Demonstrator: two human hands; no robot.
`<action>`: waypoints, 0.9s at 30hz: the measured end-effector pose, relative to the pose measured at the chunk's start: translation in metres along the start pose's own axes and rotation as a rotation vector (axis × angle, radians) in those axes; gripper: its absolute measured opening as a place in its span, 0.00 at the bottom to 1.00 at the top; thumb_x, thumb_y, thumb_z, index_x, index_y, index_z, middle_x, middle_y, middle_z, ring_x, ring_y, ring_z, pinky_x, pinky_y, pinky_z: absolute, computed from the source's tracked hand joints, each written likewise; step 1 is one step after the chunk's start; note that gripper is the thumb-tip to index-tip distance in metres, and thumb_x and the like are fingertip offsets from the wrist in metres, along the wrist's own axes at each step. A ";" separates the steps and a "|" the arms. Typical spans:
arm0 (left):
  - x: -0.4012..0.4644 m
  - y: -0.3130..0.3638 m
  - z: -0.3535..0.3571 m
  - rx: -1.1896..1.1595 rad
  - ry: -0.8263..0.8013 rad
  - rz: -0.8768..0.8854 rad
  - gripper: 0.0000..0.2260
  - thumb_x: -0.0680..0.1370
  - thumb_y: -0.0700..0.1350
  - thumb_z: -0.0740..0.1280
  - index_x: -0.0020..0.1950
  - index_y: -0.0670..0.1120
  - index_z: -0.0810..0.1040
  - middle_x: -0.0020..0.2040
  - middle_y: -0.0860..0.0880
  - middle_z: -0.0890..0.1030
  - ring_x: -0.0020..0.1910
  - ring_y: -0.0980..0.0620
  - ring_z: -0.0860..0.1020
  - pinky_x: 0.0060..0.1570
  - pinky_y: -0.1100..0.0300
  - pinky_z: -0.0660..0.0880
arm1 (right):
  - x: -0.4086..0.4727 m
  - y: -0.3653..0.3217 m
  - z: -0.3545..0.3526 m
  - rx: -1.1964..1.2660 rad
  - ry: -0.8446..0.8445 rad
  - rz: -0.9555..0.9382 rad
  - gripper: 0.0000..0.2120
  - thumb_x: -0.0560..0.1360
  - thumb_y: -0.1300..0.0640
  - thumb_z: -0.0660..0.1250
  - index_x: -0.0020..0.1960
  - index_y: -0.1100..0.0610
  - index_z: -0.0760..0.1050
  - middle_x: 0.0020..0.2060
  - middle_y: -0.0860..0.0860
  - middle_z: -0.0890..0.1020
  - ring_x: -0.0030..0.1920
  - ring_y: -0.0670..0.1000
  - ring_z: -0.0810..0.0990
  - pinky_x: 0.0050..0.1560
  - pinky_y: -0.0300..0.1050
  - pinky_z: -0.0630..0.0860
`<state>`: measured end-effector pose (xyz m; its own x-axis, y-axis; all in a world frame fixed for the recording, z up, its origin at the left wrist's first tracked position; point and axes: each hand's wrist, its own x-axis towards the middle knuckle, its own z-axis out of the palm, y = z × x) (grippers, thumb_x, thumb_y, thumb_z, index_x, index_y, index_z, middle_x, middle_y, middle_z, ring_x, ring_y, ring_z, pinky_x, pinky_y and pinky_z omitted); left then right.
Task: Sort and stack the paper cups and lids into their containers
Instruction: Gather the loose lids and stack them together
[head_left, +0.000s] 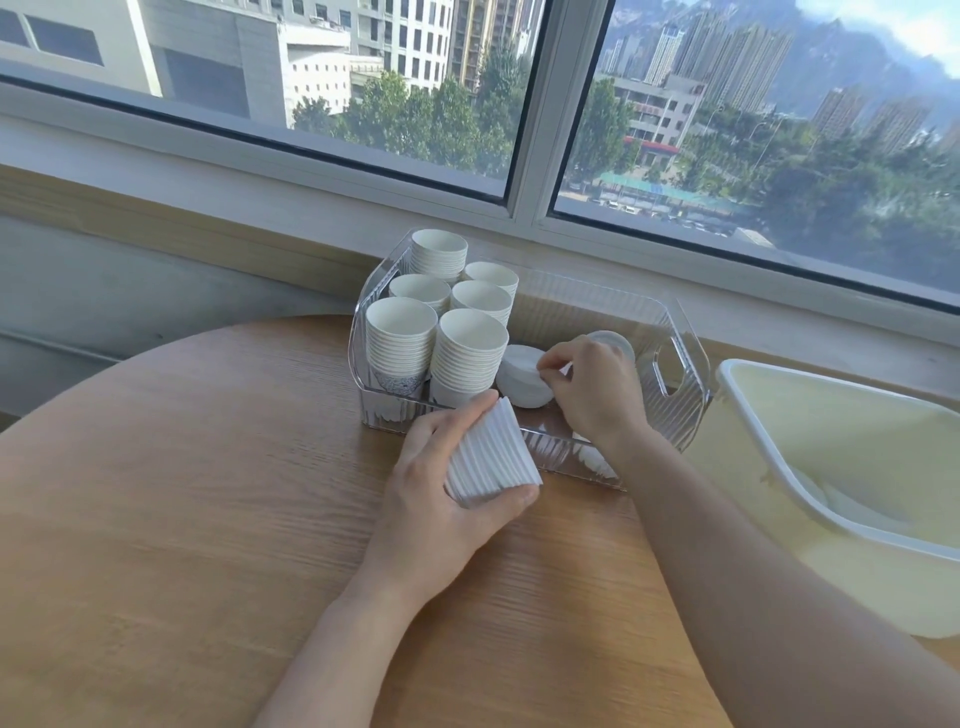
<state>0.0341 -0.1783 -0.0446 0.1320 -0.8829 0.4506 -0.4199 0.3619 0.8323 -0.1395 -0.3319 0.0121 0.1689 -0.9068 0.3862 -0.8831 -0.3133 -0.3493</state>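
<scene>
Gripping a stack of white lids (491, 454) on its side in the left hand (447, 499), fingers and thumb curled round it, just above the round wooden table (182, 519) in front of the clear plastic bin (670, 364). Reaching into that bin with the right hand (592, 389), fingertips (545, 370) pinching the top of another lid stack (522, 376). Six paper cup stacks (441, 317) standing upright in the bin's left part. Pale yellow tub (841, 467) just right of the bin.
</scene>
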 end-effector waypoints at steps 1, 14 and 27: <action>0.000 0.000 0.000 0.002 0.001 0.001 0.36 0.67 0.57 0.82 0.73 0.67 0.72 0.66 0.61 0.73 0.69 0.63 0.70 0.63 0.78 0.62 | -0.002 -0.001 -0.003 0.017 0.031 0.000 0.05 0.78 0.56 0.71 0.48 0.50 0.86 0.46 0.45 0.84 0.47 0.49 0.79 0.48 0.44 0.70; -0.001 0.003 0.002 -0.030 -0.025 0.021 0.37 0.67 0.63 0.80 0.74 0.66 0.72 0.66 0.60 0.73 0.70 0.59 0.72 0.65 0.75 0.64 | -0.136 -0.025 -0.045 0.610 0.249 0.092 0.07 0.77 0.61 0.75 0.45 0.49 0.84 0.44 0.43 0.84 0.44 0.50 0.81 0.41 0.39 0.74; -0.005 0.007 0.006 0.045 -0.139 0.090 0.36 0.68 0.62 0.78 0.75 0.66 0.70 0.69 0.60 0.72 0.72 0.55 0.71 0.67 0.72 0.64 | -0.175 -0.003 -0.024 0.944 0.021 0.024 0.06 0.82 0.60 0.68 0.48 0.51 0.81 0.62 0.50 0.81 0.68 0.56 0.78 0.66 0.54 0.78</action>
<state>0.0251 -0.1737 -0.0432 -0.0321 -0.8816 0.4710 -0.4647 0.4303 0.7738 -0.1765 -0.1657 -0.0338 0.1392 -0.9135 0.3823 -0.1652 -0.4021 -0.9006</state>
